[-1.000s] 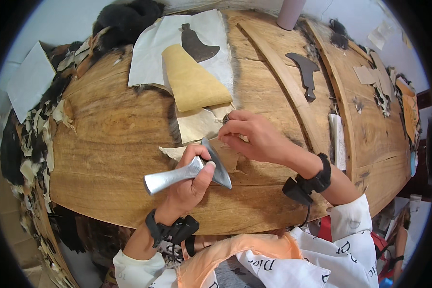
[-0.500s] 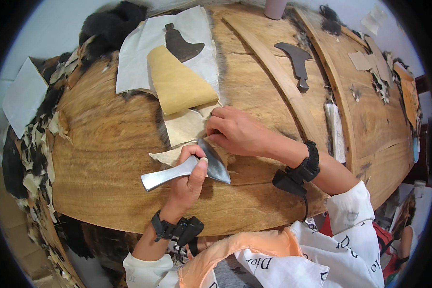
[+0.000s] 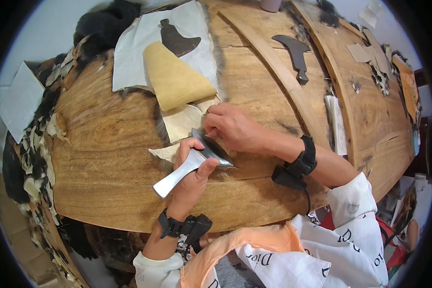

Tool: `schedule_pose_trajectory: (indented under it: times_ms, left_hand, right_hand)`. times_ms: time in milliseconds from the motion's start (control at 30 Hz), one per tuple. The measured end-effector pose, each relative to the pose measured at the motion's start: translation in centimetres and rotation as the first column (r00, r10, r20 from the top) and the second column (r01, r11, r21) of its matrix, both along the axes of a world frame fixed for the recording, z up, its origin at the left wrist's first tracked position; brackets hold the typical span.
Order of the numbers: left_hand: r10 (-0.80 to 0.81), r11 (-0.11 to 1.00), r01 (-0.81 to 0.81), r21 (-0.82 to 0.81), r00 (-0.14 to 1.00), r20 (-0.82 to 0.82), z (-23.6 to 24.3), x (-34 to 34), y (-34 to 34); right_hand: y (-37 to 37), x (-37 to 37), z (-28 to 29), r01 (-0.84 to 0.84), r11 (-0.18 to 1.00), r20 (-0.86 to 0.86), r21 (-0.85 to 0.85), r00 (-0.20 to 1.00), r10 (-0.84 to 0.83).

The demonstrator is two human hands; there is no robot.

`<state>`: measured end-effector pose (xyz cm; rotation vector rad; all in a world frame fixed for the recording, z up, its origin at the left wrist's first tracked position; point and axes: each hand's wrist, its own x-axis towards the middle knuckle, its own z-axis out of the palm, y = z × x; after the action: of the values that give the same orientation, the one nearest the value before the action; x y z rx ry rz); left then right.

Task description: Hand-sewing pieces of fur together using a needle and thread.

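Observation:
My left hand (image 3: 191,168) is wrapped around a silver leather knife (image 3: 171,179) with a broad curved blade. The blade lies over the near end of a pale hide (image 3: 181,121) with dark fur along its edge. Closed in a pinch, my right hand (image 3: 236,127) is at the right edge of the hide, just above the blade; the fingertips are partly hidden, and they appear to grip the hide. A loose pale flap (image 3: 167,152) sticks out beside my left fingers. A tan pattern piece (image 3: 175,79) lies across the hide farther up.
Dark curved blades rest on a white sheet (image 3: 125,67) and on the wooden table, the latter blade (image 3: 295,54) at right. Wooden strips (image 3: 273,72) cross the table. Fur scraps (image 3: 38,158) heap along the left side; a pinkish cup (image 3: 270,5) stands at the far edge.
My left hand has turned the knife, its handle swinging toward me and rightward, the blade tip shifting up and left. My right hand stays nearly in place. The view has shifted slightly.

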<state>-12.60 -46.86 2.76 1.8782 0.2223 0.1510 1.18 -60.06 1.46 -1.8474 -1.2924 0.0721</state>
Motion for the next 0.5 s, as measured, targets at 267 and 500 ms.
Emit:
schedule_pose_trajectory:
  times_ms: [267, 500]
  left_hand:
    - [0.076, 0.997, -0.076, 0.012, 0.997, -0.008, -0.21, 0.21, -0.41]
    - [-0.036, 0.999, 0.037, 0.026, 0.999, -0.02, -0.42, -0.27, -0.63]
  right_hand:
    - [-0.52, -0.14, 0.23, -0.039, 0.999, -0.02, -0.026, 0.999, 0.039]
    - [-0.67, -0.79, 0.44, 0.078, 0.997, -0.076, 0.002, 0.994, -0.077]
